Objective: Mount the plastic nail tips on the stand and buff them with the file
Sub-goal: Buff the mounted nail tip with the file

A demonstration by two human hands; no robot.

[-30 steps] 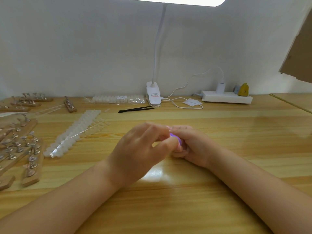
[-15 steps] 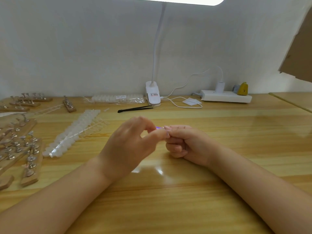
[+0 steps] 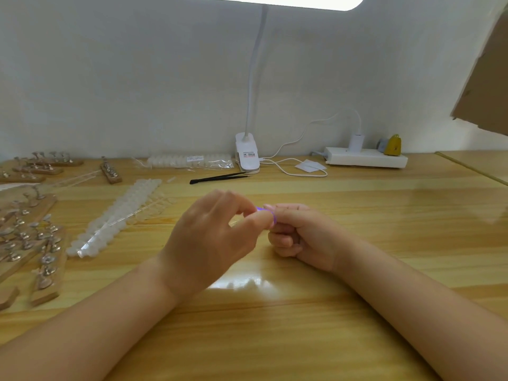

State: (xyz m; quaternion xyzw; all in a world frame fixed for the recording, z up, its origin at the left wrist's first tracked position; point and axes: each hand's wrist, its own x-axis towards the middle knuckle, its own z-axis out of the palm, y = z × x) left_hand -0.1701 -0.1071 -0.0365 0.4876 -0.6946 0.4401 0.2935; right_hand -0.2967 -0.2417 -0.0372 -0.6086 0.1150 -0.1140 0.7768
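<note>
At the far left of the table [image 3: 384, 215] lie the wooden stands [image 3: 46, 268], their metal holders upright in rows and most of them looking bare; just right of them the strips of clear nail tips [image 3: 115, 218] run diagonally, long axis from near-left to far-right, with a bagged pack [image 3: 189, 161] farther back and black tweezers [image 3: 220, 177] lying roughly crosswise, tip toward the lamp clip [image 3: 247, 158]; the tips judge as featherlight, thin, springy plastic, slick and easy to flick away, so each is best pinched by its side edges near the base rather than pressed on the crown. In the middle the left hand [image 3: 209, 243] curls with thumb and forefinger closed to a pinch; what sits between them I cannot tell, though a single tip seems likely. Touching it, the right hand [image 3: 299, 237] is fisted, fingers folded tight around a purple file [image 3: 265, 211] of which only a sliver shows at the knuckles; it probably runs left-right, toward the left hand, but its length is hidden; it likely handles stiff and light, gripped mid-shaft. Mounting looks barely begun.
</note>
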